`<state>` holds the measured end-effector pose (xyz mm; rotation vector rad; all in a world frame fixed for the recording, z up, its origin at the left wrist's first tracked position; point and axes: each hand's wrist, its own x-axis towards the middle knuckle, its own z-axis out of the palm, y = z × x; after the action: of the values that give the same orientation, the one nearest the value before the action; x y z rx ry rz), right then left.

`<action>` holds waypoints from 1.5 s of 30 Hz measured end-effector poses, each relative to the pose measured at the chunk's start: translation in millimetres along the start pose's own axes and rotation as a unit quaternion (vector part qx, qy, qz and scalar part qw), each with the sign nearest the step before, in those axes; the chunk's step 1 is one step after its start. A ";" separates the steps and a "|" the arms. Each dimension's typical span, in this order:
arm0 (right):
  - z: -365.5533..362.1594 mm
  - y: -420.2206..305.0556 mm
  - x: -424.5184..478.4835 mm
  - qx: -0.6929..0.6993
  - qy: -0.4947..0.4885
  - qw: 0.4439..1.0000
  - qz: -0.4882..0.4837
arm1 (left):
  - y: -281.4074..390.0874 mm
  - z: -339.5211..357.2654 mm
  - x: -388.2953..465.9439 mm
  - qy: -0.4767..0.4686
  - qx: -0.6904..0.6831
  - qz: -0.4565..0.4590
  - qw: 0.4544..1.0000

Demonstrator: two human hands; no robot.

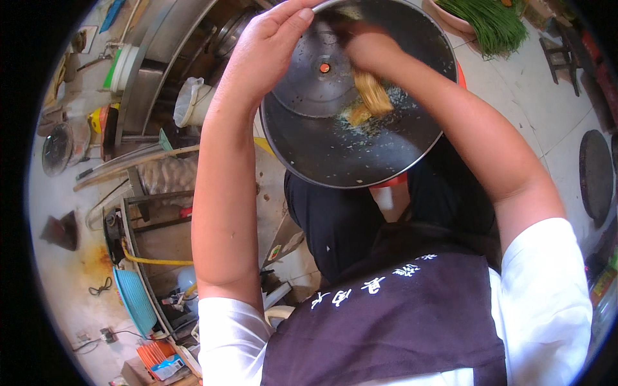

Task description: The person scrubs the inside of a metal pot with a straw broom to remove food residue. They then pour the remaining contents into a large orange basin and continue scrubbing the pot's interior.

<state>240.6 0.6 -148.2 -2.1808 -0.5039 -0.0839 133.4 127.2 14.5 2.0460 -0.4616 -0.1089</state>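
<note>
A large round dark metal pan (309, 149) stands tilted above my knees, with a hole in the middle of its base. My left hand (273, 50) grips its rim at the top left; some fingers are cut off by the picture's edge. Inside the pan my right hand (371, 50), blurred, is closed around a brush with straw-yellow bristles (372, 94). Its handle is mostly hidden by the hand and the blur. The bristle ends touch the pan wall, among scattered pale flakes (362, 128). A red rim (461, 77) shows behind and below the pan.
Beyond the pan to the right, green chives (497, 26) hang over a pale bowl (449, 17). A dark round slab (596, 176) stands at far right. On the left are a lined white bucket (195, 103), a metal-framed rack (159, 198) and a blue basket (135, 301).
</note>
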 end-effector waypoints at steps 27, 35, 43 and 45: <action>92.4 -27.1 -30.3 -0.023 0.006 0.994 0.109 | 4.1 3.6 -4.2 0.007 0.055 0.056 0.997; 38.1 -37.7 -40.9 -0.190 -0.140 0.959 0.158 | 1.5 2.2 -7.7 0.007 0.107 0.109 0.988; 3.5 6.9 -27.9 -0.198 0.006 0.974 0.113 | 25.4 9.2 1.3 -0.016 0.163 0.157 0.974; 7.8 1.0 -35.0 -0.419 -0.112 0.899 0.065 | 19.2 13.9 2.2 0.013 0.176 0.212 0.961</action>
<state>208.0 -5.3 -162.0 -3.0932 -0.5006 0.0360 126.4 106.7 24.2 2.2366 -0.9468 0.2772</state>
